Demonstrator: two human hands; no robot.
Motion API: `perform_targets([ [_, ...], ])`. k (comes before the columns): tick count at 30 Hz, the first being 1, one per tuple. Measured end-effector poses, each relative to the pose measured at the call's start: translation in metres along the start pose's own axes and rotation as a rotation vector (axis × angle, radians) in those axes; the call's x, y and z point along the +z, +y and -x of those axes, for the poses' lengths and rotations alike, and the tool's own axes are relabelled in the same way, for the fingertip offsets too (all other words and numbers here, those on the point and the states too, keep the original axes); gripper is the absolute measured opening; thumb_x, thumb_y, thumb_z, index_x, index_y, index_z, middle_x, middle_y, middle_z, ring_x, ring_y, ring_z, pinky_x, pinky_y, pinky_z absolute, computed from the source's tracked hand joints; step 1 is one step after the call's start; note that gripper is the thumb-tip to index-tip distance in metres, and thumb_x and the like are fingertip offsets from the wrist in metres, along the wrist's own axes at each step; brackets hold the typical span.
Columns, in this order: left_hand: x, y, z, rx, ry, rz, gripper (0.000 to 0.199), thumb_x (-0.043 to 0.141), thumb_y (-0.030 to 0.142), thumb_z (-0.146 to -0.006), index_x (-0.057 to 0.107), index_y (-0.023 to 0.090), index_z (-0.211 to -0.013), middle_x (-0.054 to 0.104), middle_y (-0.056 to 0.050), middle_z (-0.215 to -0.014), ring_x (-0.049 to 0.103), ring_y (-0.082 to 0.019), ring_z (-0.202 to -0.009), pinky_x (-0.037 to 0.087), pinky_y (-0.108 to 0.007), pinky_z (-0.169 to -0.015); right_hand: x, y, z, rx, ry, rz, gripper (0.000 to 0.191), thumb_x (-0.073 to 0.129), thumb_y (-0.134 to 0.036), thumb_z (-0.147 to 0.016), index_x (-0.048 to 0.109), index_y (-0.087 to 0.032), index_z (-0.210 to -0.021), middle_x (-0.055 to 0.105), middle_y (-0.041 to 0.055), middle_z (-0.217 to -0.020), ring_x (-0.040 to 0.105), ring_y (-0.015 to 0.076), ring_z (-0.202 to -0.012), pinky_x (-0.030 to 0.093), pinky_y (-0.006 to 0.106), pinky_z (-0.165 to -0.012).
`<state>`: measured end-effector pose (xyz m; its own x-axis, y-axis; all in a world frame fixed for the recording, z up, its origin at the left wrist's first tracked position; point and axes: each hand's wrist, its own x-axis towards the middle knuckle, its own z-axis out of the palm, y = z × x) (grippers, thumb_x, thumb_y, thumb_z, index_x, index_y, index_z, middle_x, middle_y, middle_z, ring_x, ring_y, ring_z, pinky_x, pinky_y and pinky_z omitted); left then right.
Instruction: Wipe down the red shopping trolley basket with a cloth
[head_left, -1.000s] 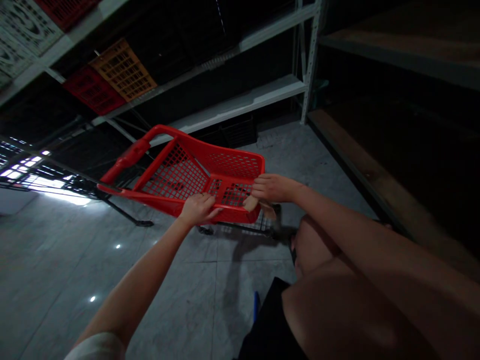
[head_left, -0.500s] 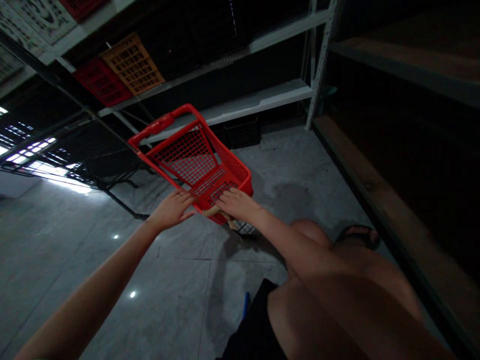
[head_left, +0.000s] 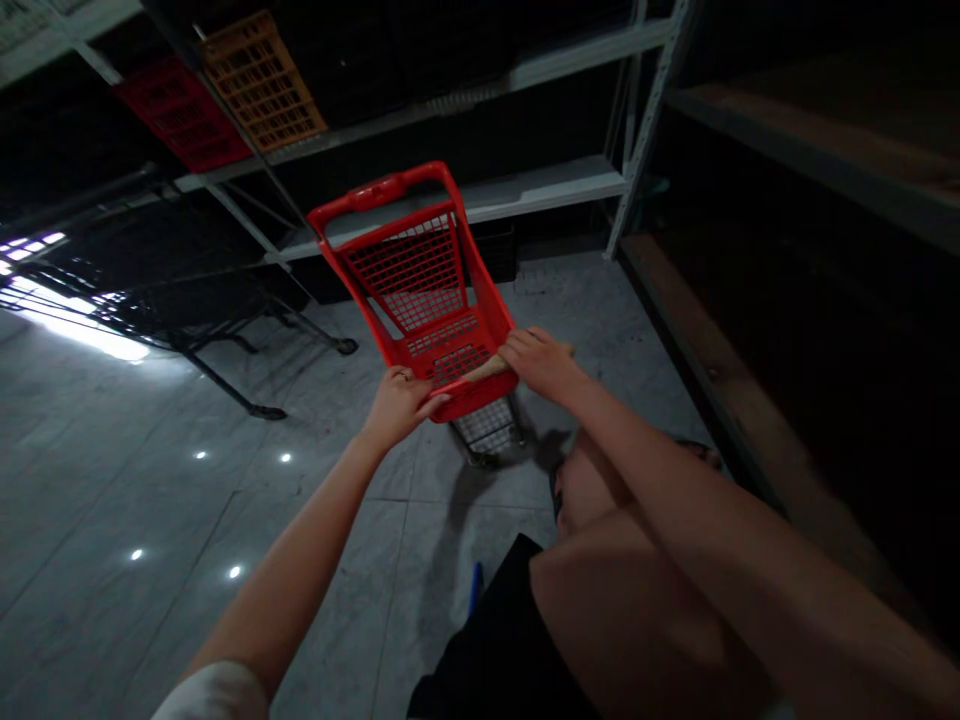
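Observation:
A red plastic shopping cart [head_left: 474, 402] stands on the floor in front of me, its handle at the far end. My left hand [head_left: 402, 402] grips the near left corner of its rim, fingers over the edge and thumb along the outside. At the near right corner, my right hand [head_left: 538, 362] is closed on a beige cloth [head_left: 486, 371]. The cloth lies along the near rim, and part of it is hidden under the fingers. The basket's grid floor and back panel show between my hands.
Behind the cart is a metal shelf rack [head_left: 555, 193] with a yellow crate [head_left: 264, 85] and a red crate [head_left: 182, 115]. A dark metal frame on casters [head_left: 266, 411] stands at left. Along the right side runs a low wooden ledge [head_left: 720, 385].
The cart has swung round to a straighter angle and lies farther right in view. My left hand has closed on the rim; my right hand has moved with the cloth to the right corner.

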<state>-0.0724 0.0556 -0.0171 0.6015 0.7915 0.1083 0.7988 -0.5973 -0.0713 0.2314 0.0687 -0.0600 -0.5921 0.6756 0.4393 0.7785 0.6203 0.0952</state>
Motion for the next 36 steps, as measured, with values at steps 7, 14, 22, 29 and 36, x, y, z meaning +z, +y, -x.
perform_targets([
  [7, 0.015, 0.0, -0.013, -0.212, 0.138, 0.078, 0.072, 0.024, 0.053, -0.108, 0.073, 0.016, -0.069, 0.069, -0.011, -0.072, 0.066, -0.024, -0.088, 0.042, -0.044, -0.111, -0.013, -0.036, -0.002, -0.042, -0.047, -0.033, 0.028, 0.043, -0.013, -0.103, 0.069, -0.014, -0.11, 0.073, 0.0117, -0.104, 0.059, 0.0267, -0.104, 0.037, 0.041, -0.1],
  [14, 0.016, -0.003, -0.007, -0.188, 0.158, 0.033, 0.077, 0.015, 0.049, -0.11, 0.073, 0.015, -0.072, 0.066, -0.009, -0.069, 0.067, -0.022, -0.085, 0.042, -0.043, -0.116, -0.015, -0.119, -0.042, 0.034, -0.074, -0.063, 0.032, 0.038, -0.014, -0.104, 0.069, -0.012, -0.11, 0.073, 0.0117, -0.101, 0.06, 0.0245, -0.098, 0.044, 0.039, -0.095],
  [22, 0.029, 0.002, -0.013, -0.19, 0.28, 0.118, 0.076, 0.013, 0.048, -0.11, 0.066, 0.019, -0.063, 0.06, -0.006, -0.065, 0.063, -0.021, -0.079, 0.043, -0.043, -0.115, -0.011, -0.08, -0.016, -0.088, -0.018, -0.026, 0.021, 0.047, -0.022, -0.106, 0.068, -0.018, -0.107, 0.073, 0.0056, -0.103, 0.057, 0.0222, -0.105, 0.039, 0.041, -0.105],
  [29, 0.024, -0.036, -0.041, -0.11, 0.144, 0.163, 0.068, 0.018, 0.046, -0.107, 0.068, 0.02, -0.068, 0.071, -0.01, -0.078, 0.065, -0.024, -0.094, 0.037, -0.047, -0.12, -0.026, -0.022, 0.023, -0.062, 0.03, 0.007, 0.015, 0.054, -0.02, -0.103, 0.068, -0.019, -0.106, 0.075, 0.008, -0.109, 0.057, 0.024, -0.114, 0.03, 0.042, -0.103],
  [36, 0.002, 0.009, -0.071, -0.101, 0.043, -0.053, 0.064, 0.023, 0.044, -0.109, 0.074, 0.015, -0.085, 0.078, -0.015, -0.094, 0.07, -0.026, -0.101, 0.032, -0.05, -0.118, -0.02, -0.023, 0.017, 0.004, 0.051, -0.014, 0.019, 0.051, -0.016, -0.104, 0.07, -0.017, -0.104, 0.077, 0.0084, -0.108, 0.057, 0.0243, -0.112, 0.029, 0.041, -0.098],
])
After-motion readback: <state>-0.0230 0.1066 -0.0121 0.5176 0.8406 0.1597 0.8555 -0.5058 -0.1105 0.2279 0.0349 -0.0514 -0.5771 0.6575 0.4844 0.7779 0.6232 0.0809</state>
